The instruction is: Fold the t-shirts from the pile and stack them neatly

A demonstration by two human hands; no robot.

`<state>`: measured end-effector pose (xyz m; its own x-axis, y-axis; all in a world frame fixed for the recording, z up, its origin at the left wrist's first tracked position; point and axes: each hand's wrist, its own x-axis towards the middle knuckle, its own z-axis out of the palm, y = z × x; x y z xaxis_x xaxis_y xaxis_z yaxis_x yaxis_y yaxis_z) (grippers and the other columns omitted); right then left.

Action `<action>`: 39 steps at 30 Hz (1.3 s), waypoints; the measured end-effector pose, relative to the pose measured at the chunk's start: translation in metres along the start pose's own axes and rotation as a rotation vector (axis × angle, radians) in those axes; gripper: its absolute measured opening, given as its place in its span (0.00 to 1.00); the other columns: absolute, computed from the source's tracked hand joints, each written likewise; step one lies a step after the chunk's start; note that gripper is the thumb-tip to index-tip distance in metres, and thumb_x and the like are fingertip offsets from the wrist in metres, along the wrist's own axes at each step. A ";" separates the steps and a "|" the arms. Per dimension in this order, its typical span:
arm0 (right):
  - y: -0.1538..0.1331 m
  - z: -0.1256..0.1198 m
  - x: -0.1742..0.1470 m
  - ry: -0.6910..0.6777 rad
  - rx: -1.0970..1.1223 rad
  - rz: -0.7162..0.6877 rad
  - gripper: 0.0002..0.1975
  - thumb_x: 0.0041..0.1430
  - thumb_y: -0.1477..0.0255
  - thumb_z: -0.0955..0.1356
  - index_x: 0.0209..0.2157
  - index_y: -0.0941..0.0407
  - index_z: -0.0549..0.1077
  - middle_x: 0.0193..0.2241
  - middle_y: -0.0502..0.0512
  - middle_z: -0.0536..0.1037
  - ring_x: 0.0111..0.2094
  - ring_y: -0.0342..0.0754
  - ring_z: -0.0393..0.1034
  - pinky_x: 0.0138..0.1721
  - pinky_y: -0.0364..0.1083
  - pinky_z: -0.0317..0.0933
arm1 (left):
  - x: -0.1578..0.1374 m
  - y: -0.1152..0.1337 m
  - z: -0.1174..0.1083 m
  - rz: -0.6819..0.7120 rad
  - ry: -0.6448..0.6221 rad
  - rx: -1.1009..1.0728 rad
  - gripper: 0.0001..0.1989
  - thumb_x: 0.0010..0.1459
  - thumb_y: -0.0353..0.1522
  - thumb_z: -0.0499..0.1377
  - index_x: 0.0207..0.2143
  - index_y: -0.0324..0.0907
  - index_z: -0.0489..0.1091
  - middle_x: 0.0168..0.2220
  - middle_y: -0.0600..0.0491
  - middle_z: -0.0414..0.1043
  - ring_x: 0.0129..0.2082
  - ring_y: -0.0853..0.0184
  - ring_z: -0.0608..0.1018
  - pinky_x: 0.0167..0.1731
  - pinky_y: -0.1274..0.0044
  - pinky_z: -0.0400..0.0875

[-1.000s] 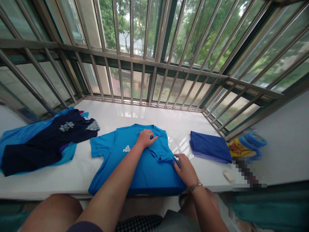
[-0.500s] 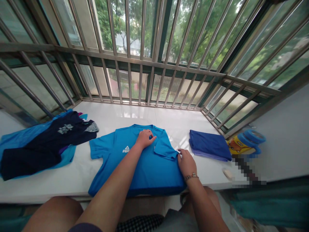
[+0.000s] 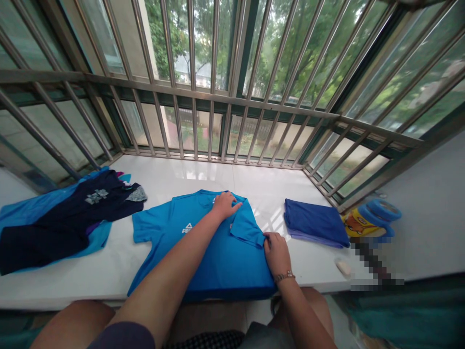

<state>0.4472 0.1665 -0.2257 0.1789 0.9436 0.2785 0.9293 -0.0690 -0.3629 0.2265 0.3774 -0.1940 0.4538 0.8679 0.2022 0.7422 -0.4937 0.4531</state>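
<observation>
A bright blue T-shirt [image 3: 170, 232] with a white chest logo lies spread on the white sill [image 3: 203, 177], its right sleeve folded in over the body. My left hand [image 3: 224, 205] presses down near the collar at the top of the fold, fingers flat. My right hand [image 3: 276, 253] rests on the shirt's right edge and touches the tip of the folded sleeve. Its fingers lie on the cloth, and I cannot tell whether they pinch it.
A folded dark blue garment [image 3: 315, 222] lies right of the shirt. A heap of navy and light blue clothes [image 3: 54, 225] covers the left end. A yellow and blue toy [image 3: 370, 218] sits at the far right, with a small white object [image 3: 343, 266] near it. Metal bars [image 3: 214, 97] fence the sill.
The right sleeve has been folded further in over the shirt. My left hand moved slightly up and right along the collar; my right hand slid to the sleeve's tip.
</observation>
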 end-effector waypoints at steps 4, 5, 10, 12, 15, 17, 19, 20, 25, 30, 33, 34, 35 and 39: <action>0.003 0.002 -0.001 0.017 0.044 0.004 0.15 0.67 0.76 0.64 0.47 0.53 0.80 0.45 0.60 0.82 0.49 0.58 0.74 0.55 0.54 0.67 | 0.038 0.028 0.010 0.036 -0.096 -0.004 0.14 0.60 0.46 0.70 0.37 0.45 0.85 0.50 0.43 0.81 0.56 0.47 0.77 0.55 0.63 0.72; 0.003 0.002 -0.002 0.020 0.048 0.007 0.14 0.68 0.76 0.64 0.47 0.53 0.80 0.45 0.61 0.82 0.49 0.58 0.75 0.54 0.53 0.67 | 0.047 0.034 0.014 0.032 -0.122 -0.014 0.12 0.60 0.44 0.70 0.35 0.45 0.85 0.48 0.44 0.82 0.54 0.49 0.79 0.53 0.65 0.73; 0.001 0.002 -0.003 0.025 0.065 0.020 0.15 0.67 0.77 0.64 0.48 0.54 0.80 0.46 0.61 0.81 0.49 0.57 0.74 0.54 0.53 0.67 | 0.073 0.052 0.033 -0.041 -0.177 -0.074 0.11 0.70 0.38 0.62 0.44 0.45 0.83 0.44 0.48 0.85 0.46 0.58 0.83 0.45 0.72 0.75; 0.001 0.003 -0.003 0.028 0.077 0.022 0.16 0.67 0.78 0.64 0.48 0.54 0.80 0.46 0.61 0.81 0.49 0.56 0.74 0.55 0.52 0.66 | 0.073 0.055 0.039 -0.069 -0.179 -0.077 0.08 0.68 0.37 0.64 0.45 0.45 0.82 0.45 0.48 0.85 0.48 0.58 0.83 0.46 0.73 0.74; 0.000 0.003 -0.003 0.042 0.088 0.026 0.16 0.67 0.79 0.64 0.48 0.54 0.81 0.46 0.60 0.80 0.48 0.55 0.74 0.54 0.51 0.66 | 0.066 0.058 0.041 -0.095 -0.158 -0.076 0.13 0.67 0.36 0.67 0.52 0.45 0.78 0.46 0.48 0.84 0.48 0.58 0.83 0.46 0.72 0.74; -0.001 0.003 -0.003 0.051 0.084 0.025 0.16 0.67 0.79 0.64 0.47 0.54 0.81 0.45 0.60 0.80 0.47 0.55 0.74 0.53 0.51 0.66 | 0.059 0.061 0.037 -0.099 -0.113 -0.070 0.19 0.68 0.35 0.65 0.59 0.42 0.73 0.51 0.44 0.82 0.50 0.57 0.82 0.48 0.71 0.73; -0.001 0.003 -0.003 0.056 0.068 0.027 0.15 0.67 0.79 0.65 0.46 0.54 0.81 0.45 0.60 0.80 0.47 0.55 0.73 0.53 0.51 0.66 | 0.046 0.064 0.030 -0.076 -0.063 -0.058 0.18 0.72 0.33 0.60 0.61 0.40 0.71 0.55 0.40 0.79 0.54 0.55 0.80 0.52 0.68 0.72; -0.002 0.004 -0.003 0.056 0.060 0.028 0.14 0.67 0.79 0.65 0.46 0.54 0.81 0.45 0.60 0.80 0.47 0.55 0.73 0.53 0.51 0.66 | 0.037 0.066 0.027 -0.047 -0.049 -0.054 0.16 0.73 0.32 0.57 0.60 0.39 0.72 0.56 0.39 0.78 0.56 0.54 0.79 0.55 0.67 0.71; 0.000 0.005 -0.002 0.042 0.054 0.021 0.13 0.67 0.78 0.65 0.46 0.54 0.80 0.45 0.60 0.80 0.48 0.55 0.73 0.54 0.51 0.64 | -0.033 0.070 0.023 0.308 -0.147 -0.085 0.19 0.66 0.43 0.68 0.56 0.47 0.77 0.58 0.47 0.79 0.60 0.55 0.77 0.61 0.68 0.68; 0.002 0.006 -0.002 0.047 0.047 0.017 0.13 0.67 0.78 0.65 0.47 0.55 0.80 0.45 0.60 0.81 0.49 0.56 0.73 0.55 0.51 0.64 | -0.080 0.070 0.037 0.577 -0.195 0.003 0.18 0.64 0.44 0.71 0.51 0.46 0.79 0.59 0.46 0.79 0.61 0.51 0.78 0.63 0.60 0.68; 0.002 0.006 -0.002 0.056 0.056 0.017 0.14 0.65 0.78 0.65 0.46 0.55 0.80 0.45 0.60 0.81 0.49 0.56 0.73 0.55 0.52 0.64 | -0.082 0.072 0.039 0.601 -0.184 0.064 0.05 0.70 0.34 0.66 0.46 0.45 0.79 0.55 0.48 0.82 0.57 0.56 0.80 0.61 0.63 0.70; 0.002 0.006 -0.001 0.059 0.060 0.016 0.14 0.65 0.78 0.65 0.46 0.55 0.80 0.45 0.60 0.81 0.49 0.56 0.73 0.55 0.52 0.65 | -0.081 0.073 0.039 0.606 -0.172 0.075 0.05 0.71 0.33 0.65 0.47 0.45 0.79 0.55 0.48 0.82 0.57 0.56 0.80 0.62 0.63 0.69; 0.002 0.006 -0.001 0.061 0.063 0.015 0.14 0.64 0.79 0.65 0.46 0.55 0.80 0.45 0.60 0.81 0.48 0.56 0.74 0.54 0.52 0.65 | -0.081 0.073 0.037 0.607 -0.162 0.083 0.05 0.71 0.33 0.64 0.48 0.44 0.78 0.55 0.47 0.82 0.57 0.56 0.80 0.63 0.62 0.68; 0.001 0.003 -0.001 0.061 0.069 0.012 0.15 0.62 0.80 0.65 0.45 0.56 0.81 0.44 0.60 0.82 0.48 0.56 0.74 0.54 0.51 0.65 | -0.087 0.070 0.030 0.582 -0.226 0.091 0.10 0.71 0.37 0.64 0.52 0.45 0.77 0.62 0.45 0.78 0.63 0.53 0.78 0.66 0.59 0.67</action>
<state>0.4470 0.1664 -0.2294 0.2112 0.9214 0.3264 0.9030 -0.0560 -0.4260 0.2537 0.2653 -0.2057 0.8817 0.4273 0.2000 0.3768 -0.8929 0.2463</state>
